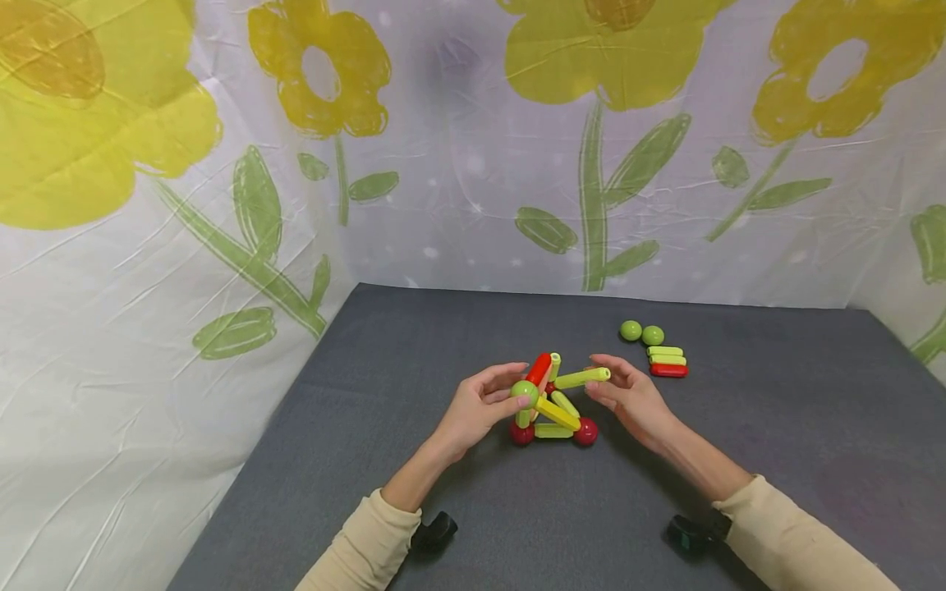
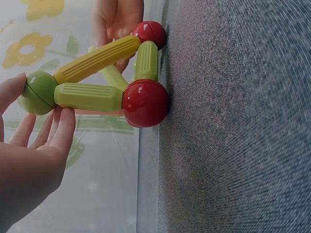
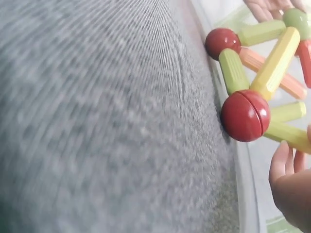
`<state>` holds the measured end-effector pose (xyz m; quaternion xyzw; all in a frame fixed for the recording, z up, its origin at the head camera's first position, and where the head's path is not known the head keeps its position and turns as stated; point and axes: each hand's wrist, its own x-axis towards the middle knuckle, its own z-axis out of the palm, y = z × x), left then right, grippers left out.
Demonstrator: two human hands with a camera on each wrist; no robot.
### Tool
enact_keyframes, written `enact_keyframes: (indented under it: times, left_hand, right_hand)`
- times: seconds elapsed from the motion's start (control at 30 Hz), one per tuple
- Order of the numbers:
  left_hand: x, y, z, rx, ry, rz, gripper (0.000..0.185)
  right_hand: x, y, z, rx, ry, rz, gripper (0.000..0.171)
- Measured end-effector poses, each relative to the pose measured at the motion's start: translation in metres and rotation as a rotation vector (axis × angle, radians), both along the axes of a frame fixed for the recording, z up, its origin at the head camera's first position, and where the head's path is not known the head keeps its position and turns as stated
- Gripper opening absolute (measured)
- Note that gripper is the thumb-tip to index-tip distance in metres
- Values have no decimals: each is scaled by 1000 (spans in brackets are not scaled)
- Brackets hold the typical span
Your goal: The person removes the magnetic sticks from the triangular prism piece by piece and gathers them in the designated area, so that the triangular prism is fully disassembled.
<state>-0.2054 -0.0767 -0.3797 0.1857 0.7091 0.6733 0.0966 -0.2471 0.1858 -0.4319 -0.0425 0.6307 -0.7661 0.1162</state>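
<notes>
A frame of plastic building sticks and balls stands on the table in the head view. Two red balls (image 1: 522, 432) form its near base, joined by a short green stick (image 1: 553, 431). My left hand (image 1: 476, 408) holds the green ball (image 1: 525, 395) at the upper left corner, thumb on one side and fingers on the other. From that ball a yellow stick (image 2: 97, 59) slopes down to a red ball (image 2: 149, 35). My right hand (image 1: 637, 402) has thumb and fingers about the free end of a yellow-green stick (image 1: 582, 378). A red stick (image 1: 539, 368) rises behind the green ball.
Two loose green balls (image 1: 631, 331) lie at the back right of the dark grey table (image 1: 776, 394). Nearby are two yellow-green sticks (image 1: 666, 351) and a red stick (image 1: 668, 371) in a row. A flower-printed sheet (image 1: 458, 164) hangs behind the table.
</notes>
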Motion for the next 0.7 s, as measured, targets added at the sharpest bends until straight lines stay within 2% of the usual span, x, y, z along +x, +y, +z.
enact_keyframes:
  times: [0.2,0.33,0.7]
  left_hand:
    - [0,0,0,-4,2,4,48]
    - [0,0,0,-6,-2,8,48]
    - [0,1,0,-10,7,14,47]
  right_hand:
    - [-4,-6,-2,-91,-100,-33,61]
    - [-5,-15,-2,-57,-122,-34,57]
    - [-10,-34,-7,36,-97,-34,47]
